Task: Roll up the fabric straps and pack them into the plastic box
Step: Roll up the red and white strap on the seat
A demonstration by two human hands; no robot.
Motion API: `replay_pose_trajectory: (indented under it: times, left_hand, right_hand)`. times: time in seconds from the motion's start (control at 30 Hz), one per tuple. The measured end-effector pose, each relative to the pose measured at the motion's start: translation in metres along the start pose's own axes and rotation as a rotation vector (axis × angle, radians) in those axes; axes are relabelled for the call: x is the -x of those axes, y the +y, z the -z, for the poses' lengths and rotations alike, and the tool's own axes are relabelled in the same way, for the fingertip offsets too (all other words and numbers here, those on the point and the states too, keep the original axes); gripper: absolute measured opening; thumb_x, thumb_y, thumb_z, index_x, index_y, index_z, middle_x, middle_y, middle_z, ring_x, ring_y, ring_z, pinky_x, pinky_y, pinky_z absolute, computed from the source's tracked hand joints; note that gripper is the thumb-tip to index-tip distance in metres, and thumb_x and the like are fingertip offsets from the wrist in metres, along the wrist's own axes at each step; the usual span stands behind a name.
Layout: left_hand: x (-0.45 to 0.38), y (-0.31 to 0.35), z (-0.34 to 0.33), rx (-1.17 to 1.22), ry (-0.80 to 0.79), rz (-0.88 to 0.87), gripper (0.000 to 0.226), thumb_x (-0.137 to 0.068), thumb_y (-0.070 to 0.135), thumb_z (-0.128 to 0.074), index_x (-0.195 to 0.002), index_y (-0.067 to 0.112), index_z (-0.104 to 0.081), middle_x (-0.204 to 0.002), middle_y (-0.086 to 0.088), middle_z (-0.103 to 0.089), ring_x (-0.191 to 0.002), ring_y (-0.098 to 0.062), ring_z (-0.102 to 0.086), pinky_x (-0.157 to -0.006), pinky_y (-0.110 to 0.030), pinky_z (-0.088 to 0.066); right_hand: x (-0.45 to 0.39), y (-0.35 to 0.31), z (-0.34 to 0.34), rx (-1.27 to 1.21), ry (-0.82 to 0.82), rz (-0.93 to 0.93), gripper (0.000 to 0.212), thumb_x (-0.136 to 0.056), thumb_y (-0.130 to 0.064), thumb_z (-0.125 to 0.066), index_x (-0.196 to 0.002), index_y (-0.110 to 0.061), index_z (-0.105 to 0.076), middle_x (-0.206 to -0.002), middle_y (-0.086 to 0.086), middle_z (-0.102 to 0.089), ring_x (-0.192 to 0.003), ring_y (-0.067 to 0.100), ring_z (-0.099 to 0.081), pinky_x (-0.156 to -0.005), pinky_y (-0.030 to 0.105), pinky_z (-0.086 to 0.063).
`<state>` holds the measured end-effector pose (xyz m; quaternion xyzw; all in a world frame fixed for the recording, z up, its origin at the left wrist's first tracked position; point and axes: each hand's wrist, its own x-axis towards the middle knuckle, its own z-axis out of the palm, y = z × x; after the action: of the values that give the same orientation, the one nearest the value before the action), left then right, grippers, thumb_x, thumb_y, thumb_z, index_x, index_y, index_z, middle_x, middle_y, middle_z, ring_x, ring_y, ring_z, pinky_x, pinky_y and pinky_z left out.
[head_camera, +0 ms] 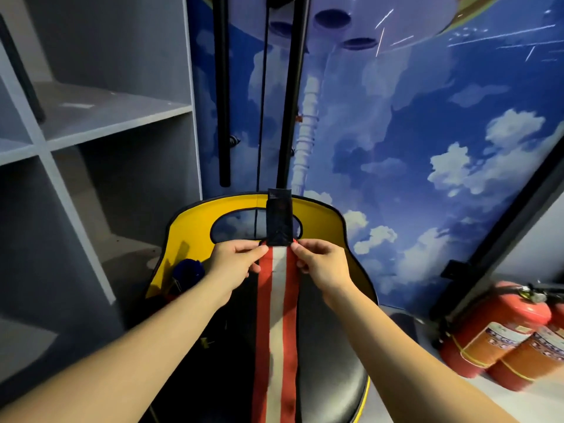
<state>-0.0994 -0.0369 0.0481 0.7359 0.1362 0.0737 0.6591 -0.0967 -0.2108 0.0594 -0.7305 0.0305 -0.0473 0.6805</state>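
Both hands are up in front of the person, working at one fabric strap point(277, 315) that hangs lengthwise over a chair point(195, 218) with a yellow back and black seat. The strap is red with a white band down its middle, and it runs from the hands down toward the bottom of the view, lying over the seat. Its far end is a dark patch point(280, 216) (it looks like a stiffer, navy piece, though the detail is blurred) standing up just past the fingertips, in front of the cut-out in the chair back. The left hand point(235, 264) pinches the strap's left edge just below that dark end, thumb and forefinger closed on the cloth. The right hand point(320, 264) pinches the right edge at the same height, its other fingers curled underneath. Something blue point(187, 270) sits on the chair by the left wrist; what it is I cannot tell. Grey shelving point(91, 123) stands to the left, a sky-painted wall point(427, 132) behind, and red fire extinguishers point(500, 334) lie on the floor at right.
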Motion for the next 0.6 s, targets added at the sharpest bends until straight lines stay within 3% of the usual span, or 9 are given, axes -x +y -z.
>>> replay_pose_trajectory:
  times: [0.33, 0.5, 0.6]
  left_hand:
    - [-0.097, -0.049, -0.032, 0.134, 0.076, 0.187, 0.020, -0.086, 0.005, -0.076, -0.105, 0.008, -0.070, -0.080, -0.009, -0.071, -0.067, -0.018, -0.067, -0.061, -0.025, -0.053]
    - [-0.139, -0.078, -0.043, 0.109, 0.133, 0.224, 0.032, -0.088, 0.003, -0.073, -0.120, 0.001, -0.067, -0.085, -0.012, -0.072, -0.086, -0.029, -0.073, -0.085, -0.040, -0.059]
    - [-0.157, -0.091, -0.049, 0.103, 0.124, 0.251, 0.038, -0.089, 0.001, -0.068, -0.126, 0.002, -0.063, -0.079, -0.009, -0.069, -0.086, -0.028, -0.069, -0.092, -0.044, -0.057]
  right_hand:
    - [-0.101, 0.064, -0.040, 0.041, 0.052, -0.141, 0.011, -0.085, -0.017, -0.080, -0.091, -0.008, -0.076, -0.086, 0.007, -0.076, -0.069, 0.011, -0.068, -0.065, 0.022, -0.058]
    - [-0.141, 0.099, -0.058, -0.020, 0.052, -0.207, 0.012, -0.085, -0.008, -0.078, -0.096, -0.008, -0.071, -0.095, 0.014, -0.075, -0.081, 0.020, -0.072, -0.081, 0.037, -0.062]
    - [-0.157, 0.119, -0.067, 0.008, 0.036, -0.243, 0.019, -0.086, -0.002, -0.075, -0.099, -0.014, -0.068, -0.098, 0.013, -0.074, -0.092, 0.027, -0.073, -0.087, 0.041, -0.061]
